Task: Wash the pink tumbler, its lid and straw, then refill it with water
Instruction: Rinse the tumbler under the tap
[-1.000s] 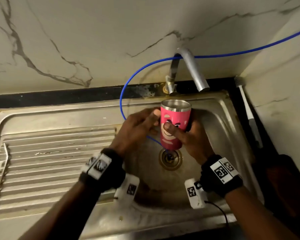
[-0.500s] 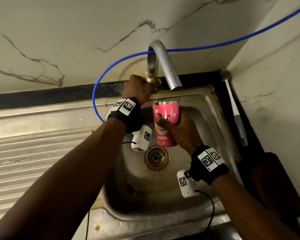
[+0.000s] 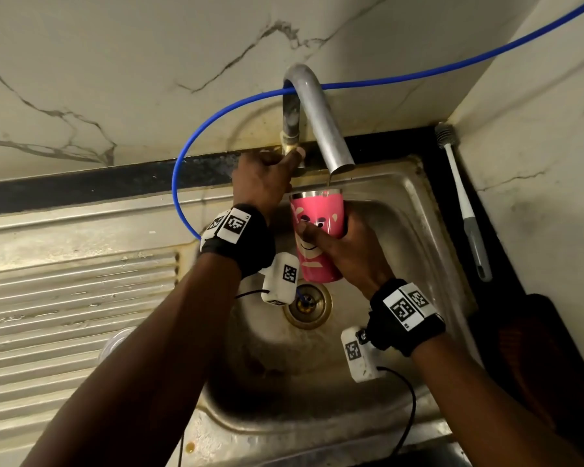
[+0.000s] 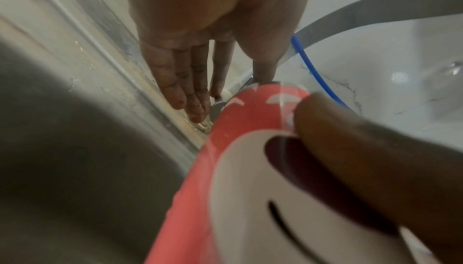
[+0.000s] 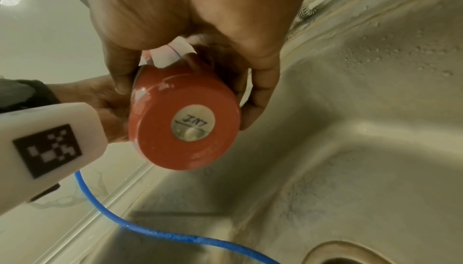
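Observation:
My right hand (image 3: 348, 251) grips the pink tumbler (image 3: 319, 214) upright over the sink, its open steel rim just under the tap spout (image 3: 321, 123). A thin trickle seems to fall from the spout into it. The right wrist view shows the tumbler's base (image 5: 185, 125) with the right hand's fingers (image 5: 260, 90) wrapped round the body. My left hand (image 3: 277, 170) is at the tap's foot and holds the small tap handle (image 4: 217, 107) between fingers and thumb. A clear round piece (image 3: 115, 345), perhaps the lid, lies on the drainboard. No straw is in view.
A blue hose (image 3: 182, 183) loops from the wall down into the steel sink (image 3: 418, 251), ending near the drain (image 3: 307, 305). A white and grey bottle brush (image 3: 459, 197) lies on the dark counter at the right. The ribbed drainboard (image 3: 64, 298) lies to the left.
My left hand let go of the tumbler and went up to the tap handle. My right hand lifted the tumbler up under the spout.

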### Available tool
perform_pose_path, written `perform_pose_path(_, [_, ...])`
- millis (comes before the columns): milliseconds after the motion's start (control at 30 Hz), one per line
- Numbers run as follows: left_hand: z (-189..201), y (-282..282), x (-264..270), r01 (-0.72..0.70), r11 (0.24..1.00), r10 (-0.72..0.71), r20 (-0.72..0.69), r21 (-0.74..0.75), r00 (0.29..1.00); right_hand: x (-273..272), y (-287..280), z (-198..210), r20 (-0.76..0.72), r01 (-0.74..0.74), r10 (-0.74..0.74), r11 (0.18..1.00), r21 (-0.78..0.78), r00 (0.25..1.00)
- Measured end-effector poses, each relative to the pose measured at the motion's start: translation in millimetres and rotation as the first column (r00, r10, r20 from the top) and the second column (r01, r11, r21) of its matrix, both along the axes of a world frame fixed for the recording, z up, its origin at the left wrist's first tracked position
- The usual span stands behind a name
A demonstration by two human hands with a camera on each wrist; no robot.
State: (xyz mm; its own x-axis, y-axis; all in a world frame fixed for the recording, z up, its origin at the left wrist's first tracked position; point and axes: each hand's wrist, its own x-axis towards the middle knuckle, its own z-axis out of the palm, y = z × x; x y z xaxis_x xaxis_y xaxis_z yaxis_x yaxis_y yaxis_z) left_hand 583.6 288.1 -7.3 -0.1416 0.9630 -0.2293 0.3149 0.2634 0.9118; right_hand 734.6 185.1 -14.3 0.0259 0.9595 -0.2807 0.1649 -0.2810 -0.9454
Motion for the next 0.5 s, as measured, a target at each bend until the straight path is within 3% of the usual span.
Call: perform_pose_path(500, [0.6, -3.0, 0.4, 0.008, 1.0, -0.008, 0.008, 0.001, 1.0, 0.9, 2.4, -6.1, 0.007, -0.014, 0.014, 1.0, 0.002, 1.0])
